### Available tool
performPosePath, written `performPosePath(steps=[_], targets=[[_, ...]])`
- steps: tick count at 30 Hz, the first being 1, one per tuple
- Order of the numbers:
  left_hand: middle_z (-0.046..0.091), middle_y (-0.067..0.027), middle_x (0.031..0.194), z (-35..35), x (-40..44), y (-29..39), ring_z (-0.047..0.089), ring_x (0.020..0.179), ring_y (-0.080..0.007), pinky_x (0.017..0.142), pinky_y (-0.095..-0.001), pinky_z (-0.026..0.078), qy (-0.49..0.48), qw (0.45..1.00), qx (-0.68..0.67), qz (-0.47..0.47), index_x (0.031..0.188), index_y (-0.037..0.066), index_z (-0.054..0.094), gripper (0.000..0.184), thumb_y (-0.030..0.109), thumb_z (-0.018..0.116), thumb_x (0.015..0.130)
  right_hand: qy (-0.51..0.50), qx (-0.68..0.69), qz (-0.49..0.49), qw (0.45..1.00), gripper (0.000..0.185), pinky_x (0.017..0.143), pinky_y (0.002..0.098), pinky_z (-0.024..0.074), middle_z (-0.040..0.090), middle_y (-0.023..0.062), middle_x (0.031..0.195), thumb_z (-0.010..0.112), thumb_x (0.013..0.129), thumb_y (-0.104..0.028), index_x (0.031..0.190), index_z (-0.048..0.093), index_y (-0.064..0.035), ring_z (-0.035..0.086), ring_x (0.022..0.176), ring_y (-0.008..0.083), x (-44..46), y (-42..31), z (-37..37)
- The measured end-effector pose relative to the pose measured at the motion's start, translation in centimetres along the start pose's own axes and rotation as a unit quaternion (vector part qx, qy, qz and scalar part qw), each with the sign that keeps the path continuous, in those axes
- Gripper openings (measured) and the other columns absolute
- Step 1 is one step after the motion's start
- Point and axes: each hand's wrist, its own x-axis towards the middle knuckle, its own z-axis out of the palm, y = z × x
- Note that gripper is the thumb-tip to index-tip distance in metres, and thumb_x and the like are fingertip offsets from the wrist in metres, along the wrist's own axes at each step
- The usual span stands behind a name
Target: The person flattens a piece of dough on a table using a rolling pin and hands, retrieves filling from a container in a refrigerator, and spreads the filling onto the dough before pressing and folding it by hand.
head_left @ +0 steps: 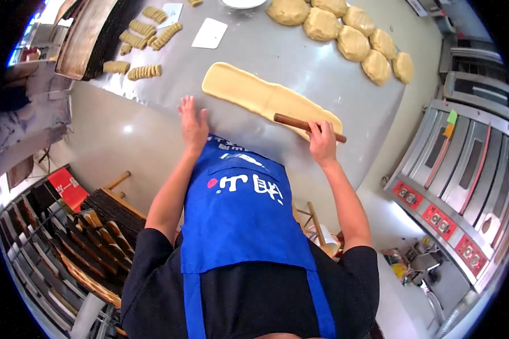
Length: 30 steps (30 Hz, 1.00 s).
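A long, flat strip of yellow dough (260,95) lies slantwise on the metal table (254,48). My right hand (322,141) grips a brown wooden rolling pin (293,121), which rests across the strip's right end. My left hand (193,124) is at the table's near edge, below the strip's left end. Its fingers are spread and hold nothing, and it does not touch the dough.
Several round dough lumps (353,43) sit at the back right. Ridged dough pieces (145,72) and a white scraper (210,33) lie at the left, near dark trays (99,37). Ovens (452,169) stand at the right, a tray rack (45,260) at the lower left.
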Motion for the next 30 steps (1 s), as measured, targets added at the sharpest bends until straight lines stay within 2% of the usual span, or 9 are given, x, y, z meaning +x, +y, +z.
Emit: performPosePath(steps=[6, 7, 8, 10, 11, 15, 24, 25, 30], targets=[[0.054, -0.0274, 0.159, -2.3, -2.0, -4.0, 0.044, 0.156, -0.0422, 0.133, -0.0540, 0.026, 0.078, 0.986, -0.050, -0.141, 0.156, -0.003, 0.050, 0.052, 0.018, 0.061, 0.111, 0.052, 0.008, -0.069, 0.996, 0.040, 0.089, 0.0482, 0.0516, 0.060, 0.0132, 0.106, 0.077, 0.088, -0.004, 0.127, 0.070, -0.0037, 0.059, 0.098, 0.0350, 9.8, -6.3, 3.3], [0.054, -0.0274, 0.159, -2.9, -2.0, -4.4, 0.044, 0.156, -0.0422, 0.133, -0.0540, 0.026, 0.082, 0.983, -0.052, -0.154, 0.156, -0.003, 0.050, 0.052, 0.018, 0.061, 0.111, -0.016, 0.000, -0.007, 1.000, 0.046, 0.102, 0.0515, 0.0498, 0.065, 0.0178, 0.127, 0.073, 0.096, -0.014, 0.140, 0.066, -0.0024, 0.061, 0.119, 0.0396, 10.1, -7.0, 5.2], [0.055, -0.0276, 0.158, -3.5, -1.8, -5.0, 0.044, 0.155, -0.0422, 0.133, -0.0532, 0.026, 0.093, 0.979, -0.063, -0.170, 0.157, -0.004, 0.049, 0.052, 0.018, 0.061, 0.111, -0.025, -0.004, -0.016, 1.000, 0.046, 0.102, 0.0515, 0.0498, 0.065, 0.0178, 0.127, 0.073, 0.096, -0.014, 0.140, 0.066, -0.0024, 0.061, 0.119, 0.0396, 10.4, -8.0, 7.4], [0.055, -0.0278, 0.158, -4.8, -1.3, -6.1, 0.045, 0.155, -0.0422, 0.133, -0.0524, 0.027, 0.104, 0.972, -0.076, -0.195, 0.157, -0.004, 0.049, 0.052, 0.018, 0.060, 0.111, 0.052, -0.063, 0.047, 0.996, 0.059, 0.123, 0.0560, 0.0357, 0.055, 0.0219, 0.158, 0.062, 0.107, -0.032, 0.156, 0.054, -0.0007, 0.044, 0.151, 0.0443, 10.7, -10.4, 11.9], [0.054, -0.0279, 0.159, -5.7, -1.4, -6.5, 0.045, 0.155, -0.0420, 0.133, -0.0519, 0.027, 0.110, 0.969, -0.076, -0.209, 0.157, -0.004, 0.049, 0.052, 0.019, 0.059, 0.112, -0.001, -0.033, 0.120, 0.992, 0.071, 0.134, 0.0590, 0.0129, 0.033, 0.0218, 0.177, 0.045, 0.113, -0.046, 0.167, 0.040, 0.0002, 0.018, 0.167, 0.0438, 10.4, -10.0, 15.0], [0.053, -0.0271, 0.161, -7.0, -3.2, -10.0, 0.045, 0.155, -0.0422, 0.133, -0.0510, 0.028, 0.129, 0.961, -0.058, -0.237, 0.159, -0.004, 0.047, 0.053, 0.019, 0.058, 0.112, -0.055, -0.189, 0.249, 0.948, 0.077, 0.135, 0.0603, 0.0073, 0.022, 0.0281, 0.178, 0.038, 0.114, -0.053, 0.170, 0.032, -0.0013, 0.016, 0.167, 0.0458, 17.3, -8.7, 16.1], [0.051, -0.0274, 0.162, -7.6, -2.5, -11.9, 0.045, 0.154, -0.0434, 0.132, -0.0512, 0.030, 0.133, 0.929, -0.112, -0.327, 0.160, -0.003, 0.046, 0.053, 0.020, 0.058, 0.113, 0.040, -0.094, 0.118, 0.988, 0.073, 0.133, 0.0601, 0.0169, 0.023, 0.0293, 0.177, 0.053, 0.111, -0.036, 0.168, 0.032, 0.0038, 0.019, 0.165, 0.0472, 10.3, -13.0, 16.8], [0.051, -0.0274, 0.162, -7.3, -2.1, -11.9, 0.045, 0.154, -0.0434, 0.132, -0.0512, 0.030, 0.133, 0.926, -0.117, -0.332, 0.160, -0.003, 0.046, 0.053, 0.020, 0.058, 0.113, 0.040, -0.078, 0.105, 0.991, 0.065, 0.129, 0.0596, 0.0252, 0.039, 0.0281, 0.171, 0.061, 0.107, -0.025, 0.163, 0.043, 0.0032, 0.031, 0.162, 0.0454, 9.6, -13.4, 16.1], [0.057, -0.0256, 0.158, -6.4, 0.1, -10.9, 0.051, 0.150, -0.0418, 0.126, -0.0474, 0.038, 0.211, 0.904, -0.152, -0.339, 0.157, -0.003, 0.051, 0.052, 0.022, 0.060, 0.112, -0.016, -0.046, 0.025, 0.999, 0.042, 0.114, 0.0559, 0.0410, 0.069, 0.0212, 0.139, 0.071, 0.096, -0.007, 0.138, 0.065, -0.0007, 0.057, 0.140, 0.0416, 9.3, -12.5, 12.7]])
